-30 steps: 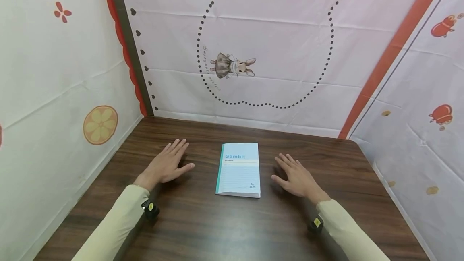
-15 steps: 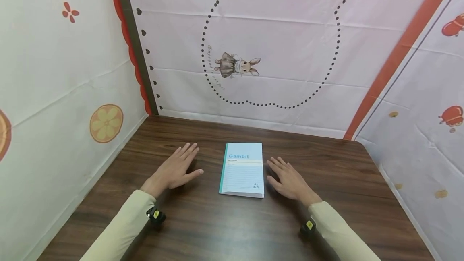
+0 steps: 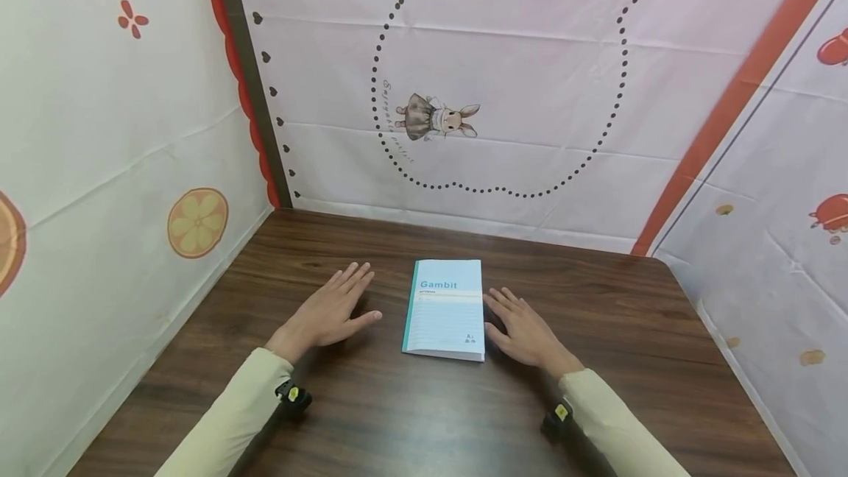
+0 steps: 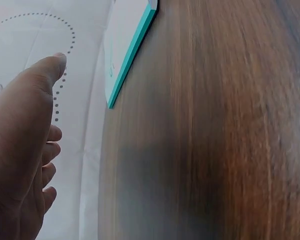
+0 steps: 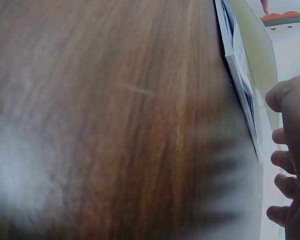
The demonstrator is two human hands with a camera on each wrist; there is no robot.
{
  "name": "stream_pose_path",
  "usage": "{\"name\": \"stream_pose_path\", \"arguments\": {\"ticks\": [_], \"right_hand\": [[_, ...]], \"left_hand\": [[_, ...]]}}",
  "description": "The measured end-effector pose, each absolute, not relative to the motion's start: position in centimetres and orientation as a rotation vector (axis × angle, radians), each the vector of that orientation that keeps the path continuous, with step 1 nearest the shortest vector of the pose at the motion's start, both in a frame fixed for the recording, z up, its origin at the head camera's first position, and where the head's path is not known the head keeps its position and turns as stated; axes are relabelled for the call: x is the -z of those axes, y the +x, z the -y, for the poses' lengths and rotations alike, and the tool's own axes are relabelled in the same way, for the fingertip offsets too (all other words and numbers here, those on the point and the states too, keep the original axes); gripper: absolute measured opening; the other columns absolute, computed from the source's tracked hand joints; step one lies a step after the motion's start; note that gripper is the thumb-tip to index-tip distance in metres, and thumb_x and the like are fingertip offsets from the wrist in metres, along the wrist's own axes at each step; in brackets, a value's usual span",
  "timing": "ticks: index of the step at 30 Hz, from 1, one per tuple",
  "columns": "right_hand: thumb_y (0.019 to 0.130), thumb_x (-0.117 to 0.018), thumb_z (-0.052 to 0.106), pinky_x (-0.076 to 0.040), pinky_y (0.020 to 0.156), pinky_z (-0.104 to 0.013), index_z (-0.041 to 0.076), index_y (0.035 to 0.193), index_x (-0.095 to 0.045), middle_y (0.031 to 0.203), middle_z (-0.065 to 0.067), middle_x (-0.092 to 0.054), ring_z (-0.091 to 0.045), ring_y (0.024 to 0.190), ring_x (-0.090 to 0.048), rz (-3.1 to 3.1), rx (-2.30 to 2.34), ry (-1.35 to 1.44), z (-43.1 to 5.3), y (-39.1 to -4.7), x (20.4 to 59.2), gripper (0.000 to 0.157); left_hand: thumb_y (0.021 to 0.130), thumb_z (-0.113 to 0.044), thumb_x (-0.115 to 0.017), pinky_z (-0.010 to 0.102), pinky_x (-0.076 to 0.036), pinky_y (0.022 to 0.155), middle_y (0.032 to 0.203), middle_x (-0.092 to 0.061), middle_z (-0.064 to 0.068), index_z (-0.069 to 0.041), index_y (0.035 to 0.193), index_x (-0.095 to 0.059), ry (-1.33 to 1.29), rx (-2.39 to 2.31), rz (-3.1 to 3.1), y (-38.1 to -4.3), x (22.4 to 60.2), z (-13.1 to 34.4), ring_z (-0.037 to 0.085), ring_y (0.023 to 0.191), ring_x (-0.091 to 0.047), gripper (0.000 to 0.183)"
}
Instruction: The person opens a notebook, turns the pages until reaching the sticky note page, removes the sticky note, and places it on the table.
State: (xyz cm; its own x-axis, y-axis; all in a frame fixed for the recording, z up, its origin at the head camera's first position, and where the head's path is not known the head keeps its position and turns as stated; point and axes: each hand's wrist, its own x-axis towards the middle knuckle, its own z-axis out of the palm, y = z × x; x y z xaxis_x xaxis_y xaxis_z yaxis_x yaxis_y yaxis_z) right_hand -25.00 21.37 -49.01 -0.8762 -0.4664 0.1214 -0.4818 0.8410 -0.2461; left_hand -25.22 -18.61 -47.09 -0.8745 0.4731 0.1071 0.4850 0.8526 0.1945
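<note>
A light blue notebook [image 3: 445, 315] marked "Gambit", with a green spine on its left, lies flat and closed on the dark wooden table [image 3: 397, 418]. My left hand [image 3: 326, 315] is spread to its left, a gap between thumb and spine. On the other side my right hand [image 3: 526, 330] is close beside the notebook's right edge; whether the fingertips touch it I cannot tell. Both hands hold nothing. In the left wrist view the green spine [image 4: 132, 55] shows past the left thumb [image 4: 52, 67]. The right wrist view has the page edge [image 5: 242, 90] near the right fingers [image 5: 285, 162].
White printed cloth walls stand around the table: a left wall [image 3: 99, 131], a back wall [image 3: 503, 94] with a rabbit print [image 3: 433, 118], and a right wall [image 3: 782, 256]. Dark devices are strapped at the left wrist [image 3: 294, 397] and right wrist [image 3: 558, 418].
Both hands have moved inward toward the notebook, the right one coming close to its edge. The view has shifted slightly, and the notebook appears to lie in the same place.
</note>
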Motion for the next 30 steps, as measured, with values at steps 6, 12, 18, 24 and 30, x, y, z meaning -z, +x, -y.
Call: {"name": "stream_pose_path", "arguments": {"ticks": [6, 12, 18, 24, 30], "right_hand": [[0.102, -0.054, 0.043, -0.027, 0.120, -0.062, 0.006, 0.155, -0.043, 0.162, -0.016, -0.038, -0.038, 0.153, -0.027, 2.945, -0.420, 0.760, -21.2, -25.0, 48.6, 0.066], [0.103, -0.054, 0.040, -0.027, 0.120, -0.061, 0.003, 0.154, -0.043, 0.163, -0.015, -0.036, -0.038, 0.153, -0.027, 2.877, -0.472, 0.798, -20.5, -24.6, 47.5, 0.064], [0.101, -0.054, 0.029, -0.028, 0.120, -0.061, -0.002, 0.151, -0.046, 0.162, -0.018, -0.036, -0.039, 0.152, -0.029, 2.793, -0.516, 0.883, -19.1, -24.5, 46.5, 0.059], [0.099, -0.054, 0.027, -0.029, 0.119, -0.061, 0.000, 0.153, -0.043, 0.163, -0.019, -0.034, -0.038, 0.153, -0.027, 2.763, -0.533, 0.921, -17.6, -24.6, 45.8, 0.062], [0.102, -0.052, 0.036, -0.027, 0.121, -0.059, 0.002, 0.156, -0.039, 0.163, -0.018, -0.034, -0.039, 0.153, -0.026, 2.726, -0.594, 0.966, -15.8, -24.8, 45.5, 0.065]], "left_hand": [[0.100, -0.071, -0.038, 0.047, -0.012, 0.127, 0.170, -0.017, 0.011, -0.005, 0.162, -0.025, -0.780, 0.362, 2.958, -25.2, 46.8, 18.1, 0.029, 0.158, -0.011, 0.091], [0.100, -0.072, -0.037, 0.046, -0.012, 0.128, 0.170, -0.017, 0.009, -0.007, 0.162, -0.024, -0.792, 0.382, 2.927, -25.1, 45.8, 17.5, 0.027, 0.158, -0.010, 0.091], [0.100, -0.071, -0.036, 0.045, -0.011, 0.128, 0.171, -0.015, 0.009, -0.007, 0.163, -0.022, -0.826, 0.382, 2.912, -25.2, 44.6, 16.9, 0.027, 0.158, -0.009, 0.091], [0.101, -0.070, -0.037, 0.044, -0.010, 0.128, 0.171, -0.014, 0.008, -0.008, 0.163, -0.021, -0.850, 0.392, 2.906, -25.1, 43.2, 16.4, 0.026, 0.158, -0.009, 0.089], [0.101, -0.069, -0.038, 0.043, -0.009, 0.128, 0.172, -0.012, 0.006, -0.009, 0.164, -0.018, -0.887, 0.391, 2.887, -24.9, 42.0, 15.6, 0.025, 0.159, -0.007, 0.088]]}}
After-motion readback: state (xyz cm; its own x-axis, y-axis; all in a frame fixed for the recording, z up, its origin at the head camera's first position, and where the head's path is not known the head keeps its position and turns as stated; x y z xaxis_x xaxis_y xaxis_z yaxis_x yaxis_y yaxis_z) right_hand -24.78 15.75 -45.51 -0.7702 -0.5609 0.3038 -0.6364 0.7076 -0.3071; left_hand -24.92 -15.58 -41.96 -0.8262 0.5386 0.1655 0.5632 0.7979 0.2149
